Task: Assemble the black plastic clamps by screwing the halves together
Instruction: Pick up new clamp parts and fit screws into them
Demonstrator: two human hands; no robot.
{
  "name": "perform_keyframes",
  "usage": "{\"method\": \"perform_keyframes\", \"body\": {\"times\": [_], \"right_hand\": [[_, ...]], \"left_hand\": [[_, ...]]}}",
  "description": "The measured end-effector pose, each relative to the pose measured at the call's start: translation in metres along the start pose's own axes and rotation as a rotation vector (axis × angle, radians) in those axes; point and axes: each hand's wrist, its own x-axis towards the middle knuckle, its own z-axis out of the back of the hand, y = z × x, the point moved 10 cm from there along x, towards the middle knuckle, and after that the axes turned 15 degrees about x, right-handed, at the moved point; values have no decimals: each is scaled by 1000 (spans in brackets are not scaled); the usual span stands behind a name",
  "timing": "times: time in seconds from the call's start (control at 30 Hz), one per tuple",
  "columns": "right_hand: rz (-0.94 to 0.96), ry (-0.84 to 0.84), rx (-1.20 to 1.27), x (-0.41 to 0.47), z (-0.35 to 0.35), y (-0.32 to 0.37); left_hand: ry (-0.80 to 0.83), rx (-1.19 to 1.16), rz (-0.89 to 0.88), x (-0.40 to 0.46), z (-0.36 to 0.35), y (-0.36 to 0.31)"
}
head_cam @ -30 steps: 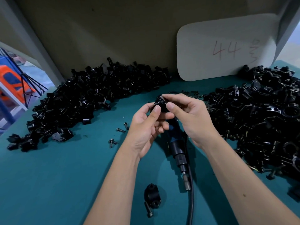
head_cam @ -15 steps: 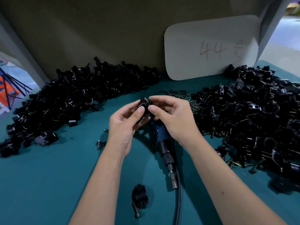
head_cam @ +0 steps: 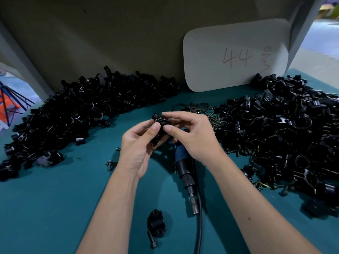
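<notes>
We pinch a black clamp (head_cam: 159, 123) between both hands above the counter's (head_cam: 55, 208) middle: left hand (head_cam: 138, 145) gripping it from below, right hand (head_cam: 190, 136) holding its top. Its long axis runs roughly toward the far edge, but our fingers (head_cam: 156, 126) hide most of it. A finished clamp (head_cam: 156, 225) lies near the front edge.

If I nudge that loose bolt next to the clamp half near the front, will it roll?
The bolt lies on its side with a round shank, so it would likely roll, curving around its wider head. The green mat looks soft, probably slowing it. The clamp half beside it may block it.
</notes>
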Motion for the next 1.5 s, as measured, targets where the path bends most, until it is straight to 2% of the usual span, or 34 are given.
{"method": "perform_keyframes", "body": {"times": [0.47, 1.03, 1.37, 1.5], "right_hand": [[-66, -52, 223, -2, 7, 0], [-31, -19, 33, -3, 7, 7], [-75, -46, 144, -3, 8, 1], [-61, -42, 25, -1, 14, 8]], "left_hand": [[-19, -132, 8, 2, -4, 7], [25, -56, 16, 1, -7, 6], [17, -119, 61, 1, -7, 12], [33, -81, 47, 0, -8, 10]]}}
